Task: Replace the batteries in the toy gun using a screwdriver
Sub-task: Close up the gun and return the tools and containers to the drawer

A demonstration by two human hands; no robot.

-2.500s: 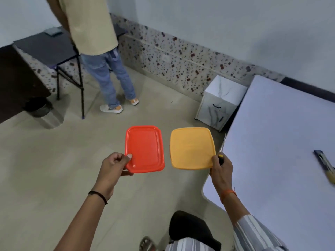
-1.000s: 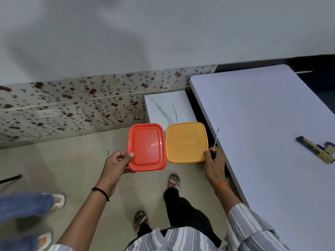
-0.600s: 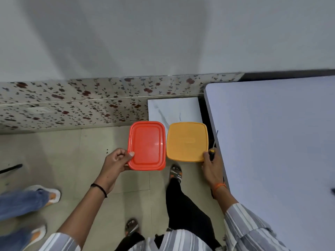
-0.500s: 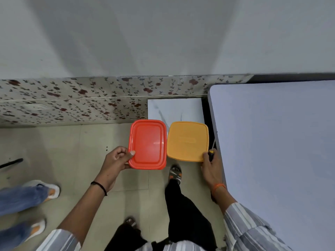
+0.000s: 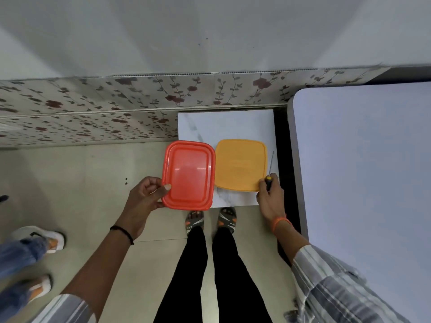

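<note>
One screwdriver (image 5: 270, 170) is gripped in the right hand (image 5: 270, 197), shaft pointing away, together with the edge of a yellow lid (image 5: 240, 164). Left hand (image 5: 145, 199) pinches a red lid (image 5: 189, 174). Both lids are held above a white marbled cabinet (image 5: 224, 124), beside the bench (image 5: 363, 159).
</note>
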